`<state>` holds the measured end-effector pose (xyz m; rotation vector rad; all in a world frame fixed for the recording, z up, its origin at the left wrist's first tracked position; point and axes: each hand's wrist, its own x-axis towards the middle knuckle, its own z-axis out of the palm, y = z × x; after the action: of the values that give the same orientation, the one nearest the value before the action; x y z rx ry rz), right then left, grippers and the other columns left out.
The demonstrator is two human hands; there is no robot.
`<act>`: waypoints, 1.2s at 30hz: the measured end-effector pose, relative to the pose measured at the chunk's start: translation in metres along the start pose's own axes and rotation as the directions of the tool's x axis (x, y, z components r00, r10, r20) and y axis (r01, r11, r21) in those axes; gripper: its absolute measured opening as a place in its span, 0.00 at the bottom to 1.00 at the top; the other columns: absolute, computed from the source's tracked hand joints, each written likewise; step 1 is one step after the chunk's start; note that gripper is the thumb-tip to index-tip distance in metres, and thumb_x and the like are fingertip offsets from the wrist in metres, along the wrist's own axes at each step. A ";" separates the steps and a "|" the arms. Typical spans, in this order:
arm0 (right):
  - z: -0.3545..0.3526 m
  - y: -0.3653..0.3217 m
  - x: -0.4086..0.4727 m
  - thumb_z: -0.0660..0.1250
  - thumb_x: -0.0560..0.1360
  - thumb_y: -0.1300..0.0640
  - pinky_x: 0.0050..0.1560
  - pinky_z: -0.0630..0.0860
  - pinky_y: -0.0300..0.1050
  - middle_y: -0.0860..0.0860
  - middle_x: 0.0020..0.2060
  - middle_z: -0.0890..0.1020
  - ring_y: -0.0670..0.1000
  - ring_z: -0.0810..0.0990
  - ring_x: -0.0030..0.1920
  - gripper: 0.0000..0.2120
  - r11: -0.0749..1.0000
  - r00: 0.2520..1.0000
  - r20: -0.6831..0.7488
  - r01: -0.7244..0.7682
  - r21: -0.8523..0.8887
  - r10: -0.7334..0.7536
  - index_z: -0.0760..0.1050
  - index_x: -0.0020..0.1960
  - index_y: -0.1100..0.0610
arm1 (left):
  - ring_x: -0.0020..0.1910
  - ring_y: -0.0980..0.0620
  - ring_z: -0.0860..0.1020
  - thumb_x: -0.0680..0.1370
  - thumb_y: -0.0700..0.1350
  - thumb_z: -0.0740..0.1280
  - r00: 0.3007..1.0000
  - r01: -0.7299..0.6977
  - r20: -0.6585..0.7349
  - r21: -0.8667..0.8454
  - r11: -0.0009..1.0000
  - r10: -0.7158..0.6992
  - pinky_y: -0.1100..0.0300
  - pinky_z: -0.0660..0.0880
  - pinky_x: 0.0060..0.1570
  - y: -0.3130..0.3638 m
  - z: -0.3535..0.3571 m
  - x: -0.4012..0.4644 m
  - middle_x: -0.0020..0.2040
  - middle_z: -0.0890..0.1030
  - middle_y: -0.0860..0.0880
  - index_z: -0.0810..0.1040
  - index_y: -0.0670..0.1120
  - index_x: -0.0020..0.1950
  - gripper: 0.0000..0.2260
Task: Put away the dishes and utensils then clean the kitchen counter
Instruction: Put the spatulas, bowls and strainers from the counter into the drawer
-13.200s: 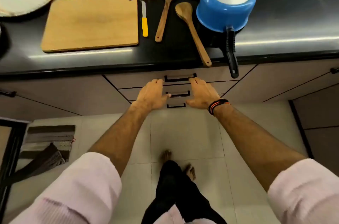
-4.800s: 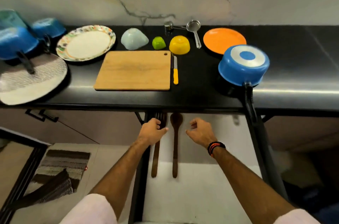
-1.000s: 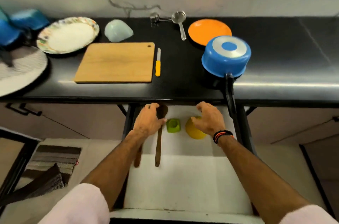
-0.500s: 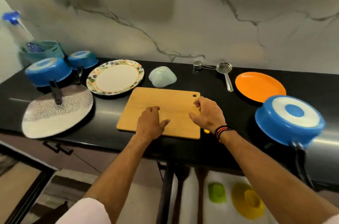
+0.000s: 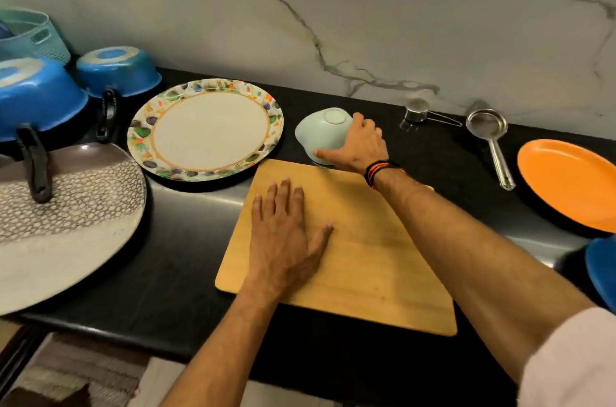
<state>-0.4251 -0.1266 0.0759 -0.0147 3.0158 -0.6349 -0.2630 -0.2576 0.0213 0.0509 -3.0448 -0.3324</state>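
A pale blue bowl [image 5: 321, 133] lies upside down on the black counter [image 5: 186, 240], just behind the wooden cutting board [image 5: 360, 260]. My right hand [image 5: 358, 146] wraps around the bowl's right side, thumb at its near rim. My left hand [image 5: 286, 233] rests flat and open on the board. A patterned plate [image 5: 205, 129] lies left of the bowl. An orange plate [image 5: 573, 183], a steel strainer [image 5: 490, 136] and a small steel cup [image 5: 416, 111] lie to the right.
Two upturned blue pots [image 5: 36, 96] [image 5: 118, 69] and a large speckled pan [image 5: 60, 223] fill the left end, with a teal basket [image 5: 30, 34] behind them. Another blue pot's edge [image 5: 600, 270] shows at far right. A marble wall backs the counter.
My right hand has reached forward from the board's edge and closed around the pale blue bowl. My left hand has settled flat on the board. The view has moved closer to the counter.
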 end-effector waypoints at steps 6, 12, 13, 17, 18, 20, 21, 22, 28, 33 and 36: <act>0.025 -0.009 0.026 0.76 0.56 0.28 0.67 0.68 0.60 0.59 0.68 0.69 0.62 0.70 0.68 0.58 0.992 0.992 -0.036 -0.119 0.040 0.120 0.58 0.73 0.59 | 0.80 0.45 0.44 0.76 0.72 0.41 1.000 -0.012 0.014 0.017 1.000 0.012 0.44 0.43 0.77 -0.003 0.004 0.002 0.81 0.46 0.45 0.49 0.47 0.81 0.40; 0.022 -0.010 0.028 0.78 0.55 0.31 0.65 0.71 0.58 0.58 0.66 0.72 0.60 0.71 0.67 0.54 0.985 0.983 -0.112 -0.137 0.104 0.148 0.62 0.70 0.59 | 0.80 0.45 0.44 0.77 0.71 0.42 1.000 -0.008 0.014 0.009 1.000 0.007 0.44 0.43 0.77 -0.002 0.003 0.001 0.81 0.46 0.44 0.50 0.46 0.81 0.40; 0.021 -0.010 0.027 0.78 0.55 0.32 0.65 0.71 0.58 0.58 0.65 0.72 0.60 0.71 0.67 0.54 0.985 0.982 -0.117 -0.134 0.108 0.146 0.63 0.70 0.59 | 0.80 0.45 0.44 0.77 0.71 0.42 1.000 -0.009 0.012 0.005 1.000 0.009 0.44 0.43 0.77 -0.002 0.003 0.002 0.81 0.47 0.44 0.51 0.46 0.81 0.40; 0.014 -0.007 0.014 0.78 0.53 0.31 0.64 0.73 0.58 0.58 0.64 0.73 0.60 0.72 0.65 0.53 0.991 0.985 -0.137 -0.092 0.098 0.105 0.64 0.67 0.59 | 0.80 0.45 0.48 0.76 0.71 0.44 1.000 -0.013 0.000 -0.006 1.000 0.013 0.44 0.46 0.77 -0.003 0.002 0.000 0.81 0.50 0.45 0.54 0.47 0.80 0.40; 0.010 -0.005 0.009 0.78 0.53 0.31 0.64 0.73 0.57 0.57 0.63 0.73 0.59 0.72 0.65 0.53 0.992 0.986 -0.138 -0.082 0.099 0.095 0.65 0.67 0.58 | 0.80 0.45 0.48 0.76 0.71 0.44 1.000 -0.013 0.001 -0.011 1.000 0.013 0.44 0.46 0.77 -0.003 0.002 0.000 0.81 0.51 0.45 0.54 0.47 0.80 0.40; -0.003 0.000 -0.006 0.78 0.54 0.31 0.63 0.74 0.57 0.57 0.62 0.73 0.59 0.73 0.64 0.52 0.992 0.987 -0.142 -0.057 0.109 0.072 0.65 0.67 0.58 | 0.80 0.45 0.48 0.76 0.71 0.45 1.000 -0.015 0.008 -0.019 1.000 0.015 0.44 0.46 0.77 -0.003 0.002 0.000 0.81 0.50 0.45 0.54 0.47 0.80 0.39; -0.010 0.003 -0.015 0.78 0.54 0.31 0.63 0.74 0.57 0.57 0.62 0.73 0.58 0.73 0.63 0.51 0.992 0.988 -0.143 -0.047 0.119 0.064 0.65 0.66 0.58 | 0.79 0.45 0.48 0.77 0.71 0.46 1.000 -0.016 0.026 -0.024 1.000 0.016 0.44 0.46 0.77 -0.002 0.001 -0.001 0.81 0.50 0.45 0.54 0.46 0.80 0.39; -0.017 0.008 -0.025 0.78 0.54 0.31 0.62 0.74 0.57 0.57 0.62 0.74 0.58 0.73 0.63 0.51 0.991 0.988 -0.148 -0.034 0.128 0.053 0.65 0.66 0.58 | 0.79 0.44 0.48 0.77 0.70 0.47 0.999 -0.014 0.047 -0.034 0.999 0.016 0.44 0.45 0.77 -0.001 -0.001 -0.002 0.81 0.50 0.44 0.53 0.46 0.80 0.39; -0.066 0.055 -0.116 0.77 0.53 0.29 0.60 0.76 0.56 0.55 0.59 0.74 0.56 0.75 0.60 0.51 0.985 0.985 -0.167 -0.001 0.170 0.030 0.66 0.66 0.56 | 0.74 0.40 0.62 0.76 0.69 0.46 0.998 -0.001 0.065 -0.072 0.997 0.005 0.44 0.60 0.70 0.042 -0.029 -0.046 0.76 0.62 0.40 0.66 0.44 0.74 0.37; -0.101 0.125 -0.242 0.75 0.49 0.25 0.58 0.77 0.56 0.53 0.59 0.75 0.56 0.76 0.59 0.54 0.979 0.977 -0.207 -0.013 0.203 0.056 0.66 0.65 0.54 | 0.59 0.39 0.75 0.78 0.56 0.61 0.975 -0.206 -0.143 -0.285 0.936 0.170 0.46 0.73 0.58 0.112 -0.043 -0.139 0.62 0.77 0.41 0.78 0.42 0.61 0.21; -0.113 0.178 -0.330 0.73 0.49 0.24 0.59 0.75 0.56 0.54 0.60 0.74 0.57 0.75 0.60 0.54 0.984 0.973 -0.225 -0.013 0.176 0.053 0.65 0.66 0.54 | 0.56 0.40 0.76 0.76 0.48 0.68 0.959 -0.281 -0.115 -0.305 0.910 0.258 0.47 0.75 0.54 0.159 -0.039 -0.207 0.58 0.79 0.42 0.77 0.42 0.61 0.16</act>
<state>-0.1023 0.0887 0.1258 0.1249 3.1559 -0.9561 -0.0573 -0.1027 0.0782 -0.3666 -2.8322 -0.7719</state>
